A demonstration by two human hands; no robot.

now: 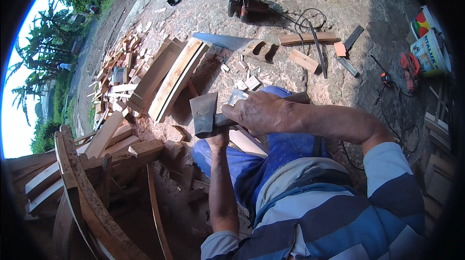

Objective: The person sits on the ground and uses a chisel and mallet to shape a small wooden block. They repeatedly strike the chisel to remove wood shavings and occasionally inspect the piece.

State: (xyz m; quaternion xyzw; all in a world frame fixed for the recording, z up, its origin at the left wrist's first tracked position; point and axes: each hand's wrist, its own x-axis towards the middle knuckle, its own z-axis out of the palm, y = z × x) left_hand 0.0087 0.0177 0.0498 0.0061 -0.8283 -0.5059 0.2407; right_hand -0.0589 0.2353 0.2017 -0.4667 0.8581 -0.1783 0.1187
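Note:
My right hand [259,112] is closed round the handle of a hatchet [204,114] with a broad, worn metal blade. The handle's dark end sticks out beyond my wrist. Just past my knuckles shows a flat grey metal surface [237,97], whose kind I cannot make out. Below the blade is my left hand [219,140], its fingers mostly hidden behind the hatchet. A pale wooden piece [248,143] lies between my blue-trousered legs, close to my left hand; whether that hand grips it is not visible.
Curved and straight boards [177,81] lean ahead on the left, beside a heap of offcuts [123,73]. A handsaw [227,42] rests beyond them. Farther off is a corded power tool [246,7]. Buckets [428,49] and a red tool [410,71] stand right. Curved timbers [87,197] fill the near left.

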